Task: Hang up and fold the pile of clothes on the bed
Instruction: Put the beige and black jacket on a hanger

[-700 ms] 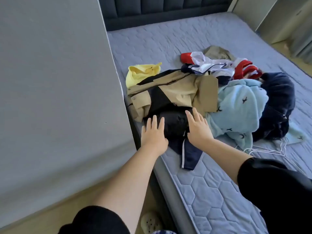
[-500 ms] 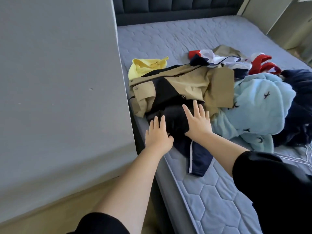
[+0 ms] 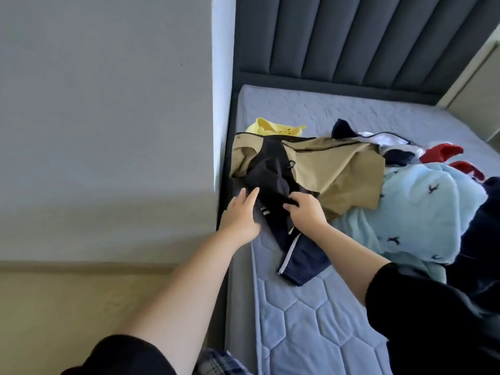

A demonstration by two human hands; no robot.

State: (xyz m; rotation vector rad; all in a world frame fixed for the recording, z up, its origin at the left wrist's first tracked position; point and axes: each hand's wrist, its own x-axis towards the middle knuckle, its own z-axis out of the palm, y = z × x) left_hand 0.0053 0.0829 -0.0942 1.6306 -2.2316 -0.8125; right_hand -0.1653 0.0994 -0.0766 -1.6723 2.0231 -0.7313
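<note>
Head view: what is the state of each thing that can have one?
left hand: open, fingers straight on the black garment.
right hand: pinches the black garment.
black garment: crumpled, unfolded, on the tan jacket.
tan jacket: unfolded, rumpled, in the pile.
light blue garment: bunched up, unfolded.

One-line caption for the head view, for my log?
Right hand pinches a dark garment at the edge of the clothes pile; open left hand touches it.
</note>
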